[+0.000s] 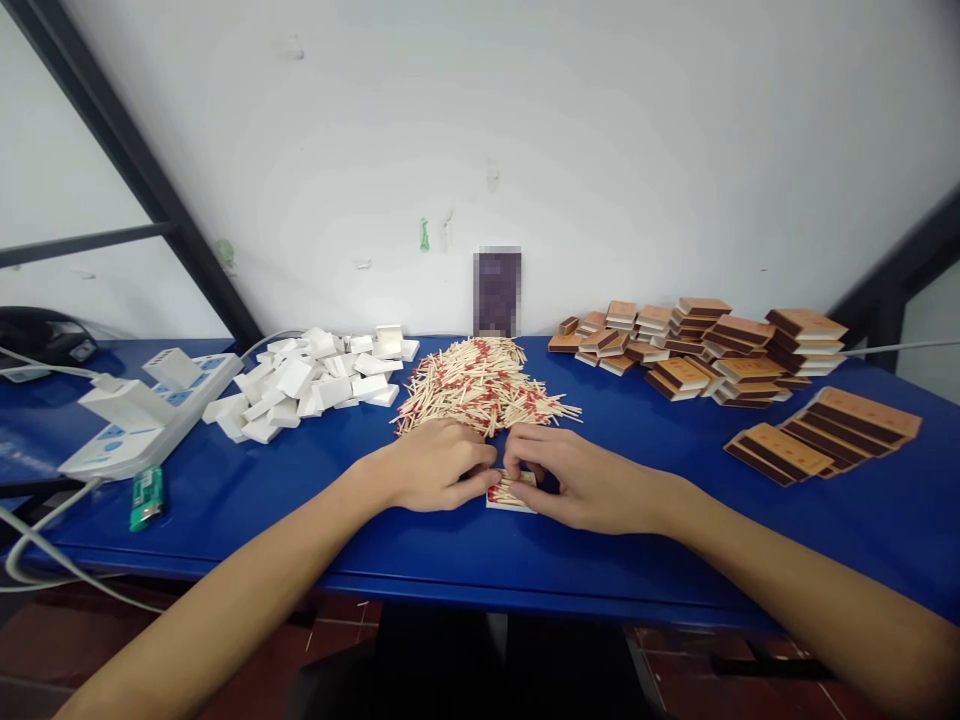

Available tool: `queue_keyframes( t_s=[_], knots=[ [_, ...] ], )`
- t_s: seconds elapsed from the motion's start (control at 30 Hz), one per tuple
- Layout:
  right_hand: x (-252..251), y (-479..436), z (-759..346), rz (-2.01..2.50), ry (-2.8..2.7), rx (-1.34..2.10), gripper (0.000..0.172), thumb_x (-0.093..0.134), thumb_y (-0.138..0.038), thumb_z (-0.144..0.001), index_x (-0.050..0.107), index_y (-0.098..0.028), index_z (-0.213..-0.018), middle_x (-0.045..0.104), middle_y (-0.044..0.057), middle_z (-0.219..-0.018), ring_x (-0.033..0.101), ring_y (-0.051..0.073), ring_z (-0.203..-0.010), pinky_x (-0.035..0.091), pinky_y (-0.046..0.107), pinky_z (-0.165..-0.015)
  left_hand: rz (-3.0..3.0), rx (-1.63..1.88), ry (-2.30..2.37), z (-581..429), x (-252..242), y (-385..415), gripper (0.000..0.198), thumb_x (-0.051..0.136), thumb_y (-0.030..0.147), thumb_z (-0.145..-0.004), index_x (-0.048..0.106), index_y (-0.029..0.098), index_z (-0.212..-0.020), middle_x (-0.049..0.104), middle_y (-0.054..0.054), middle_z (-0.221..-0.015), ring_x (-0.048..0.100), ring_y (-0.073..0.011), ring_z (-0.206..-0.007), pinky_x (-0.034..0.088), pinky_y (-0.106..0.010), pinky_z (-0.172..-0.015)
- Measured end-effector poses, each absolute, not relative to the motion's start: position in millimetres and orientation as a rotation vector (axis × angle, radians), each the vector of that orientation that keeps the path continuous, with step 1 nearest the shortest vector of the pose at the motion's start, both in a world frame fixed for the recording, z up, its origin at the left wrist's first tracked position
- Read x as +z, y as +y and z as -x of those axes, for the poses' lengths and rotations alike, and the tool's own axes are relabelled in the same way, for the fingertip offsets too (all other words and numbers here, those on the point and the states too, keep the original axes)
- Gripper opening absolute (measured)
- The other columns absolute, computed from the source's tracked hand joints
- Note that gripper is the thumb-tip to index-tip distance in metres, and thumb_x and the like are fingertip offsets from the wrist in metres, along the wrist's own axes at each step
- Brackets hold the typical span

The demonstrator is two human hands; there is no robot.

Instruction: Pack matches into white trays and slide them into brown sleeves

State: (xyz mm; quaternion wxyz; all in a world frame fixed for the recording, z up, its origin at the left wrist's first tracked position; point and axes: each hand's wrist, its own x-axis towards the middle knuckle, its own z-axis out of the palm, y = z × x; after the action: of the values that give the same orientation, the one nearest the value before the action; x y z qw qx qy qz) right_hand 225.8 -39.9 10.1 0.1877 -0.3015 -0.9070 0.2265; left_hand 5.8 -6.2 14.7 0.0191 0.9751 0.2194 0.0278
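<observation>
Fingers of our left hand and right hand pinch the tray near the tabletop's front edge, levelling its matches.

1. Blue table, its back edge against a white wall.
2. Back left: a heap of white box trays.
3. Back middle: a pile of red-tipped matches, with a dark upright object behind it.
4. Back right: stacked brown sleeves; nearer the right edge, fanned rows of sleeves.
5. Left edge: a white power strip, with a green lighter beside it.
6. Front middle: a small tray holding matches.
</observation>
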Motion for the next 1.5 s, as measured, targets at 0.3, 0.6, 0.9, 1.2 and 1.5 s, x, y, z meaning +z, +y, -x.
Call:
queue_keyframes(
  t_s=[0.3, 0.6, 0.9, 1.2, 1.5],
  knots=[
    [12, -36, -233, 0.818, -2.566, 0.693, 0.018, 0.038, -0.02, -0.1, 0.051, -0.019, -0.087, 0.052, 0.003, -0.091, 0.049, 0.016, -0.084, 0.041, 0.031, -0.077, -3.027, 0.221, 0.663, -6, 18, -9, 0.029, 0.044, 0.042, -0.096, 0.058, 0.017, -0.089, 0.061, -0.003, -0.082, 0.055, -0.018, -0.073, 0.04, -0.031, -0.071],
    [16, -34, -236, 0.9, -2.608, 0.671, 0.01, 0.05, -0.011, -0.086, 0.047, -0.02, -0.082, 0.05, 0.0, -0.084, 0.046, 0.014, -0.074, 0.038, 0.029, -0.069, -2.94, 0.337, 0.609, -8, 14, -10, 0.038, 0.067, 0.053, -0.077, 0.055, 0.019, -0.089, 0.059, -0.001, -0.08, 0.055, -0.0178, -0.072, 0.042, -0.03, -0.07],
    [15, -32, -241, 0.888, -2.641, 0.758, 0.012, 0.059, -0.013, -0.078, 0.053, -0.02, -0.086, 0.052, -0.002, -0.082, 0.047, 0.013, -0.073, 0.039, 0.028, -0.07, -2.937, 0.335, 0.596, -6, 14, -10, 0.031, 0.064, 0.044, -0.082, 0.063, 0.019, -0.1, 0.065, -0.002, -0.084, 0.059, -0.0187, -0.077, 0.043, -0.03, -0.073],
    [14, -29, -238, 0.895, -2.608, 0.755, 0.006, 0.055, -0.02, -0.088, 0.053, -0.019, -0.082, 0.052, -0.003, -0.074, 0.045, 0.011, -0.066, 0.037, 0.025, -0.063, -2.921, 0.369, 0.551, -6, 15, -9, 0.03, 0.064, 0.043, -0.084, 0.067, 0.019, -0.101, 0.067, -0.003, -0.085, 0.061, -0.0187, -0.078, 0.044, -0.03, -0.073],
    [10, -30, -236, 0.87, -2.606, 0.625, 0.009, 0.054, -0.024, -0.092, 0.056, -0.019, -0.084, 0.057, -0.002, -0.079, 0.049, 0.012, -0.07, 0.038, 0.026, -0.067, -2.918, 0.367, 0.551, -4, 12, -8, 0.028, 0.067, 0.042, -0.084, 0.067, 0.018, -0.099, 0.067, -0.002, -0.087, 0.062, -0.0182, -0.081, 0.045, -0.031, -0.079]
  ],
)
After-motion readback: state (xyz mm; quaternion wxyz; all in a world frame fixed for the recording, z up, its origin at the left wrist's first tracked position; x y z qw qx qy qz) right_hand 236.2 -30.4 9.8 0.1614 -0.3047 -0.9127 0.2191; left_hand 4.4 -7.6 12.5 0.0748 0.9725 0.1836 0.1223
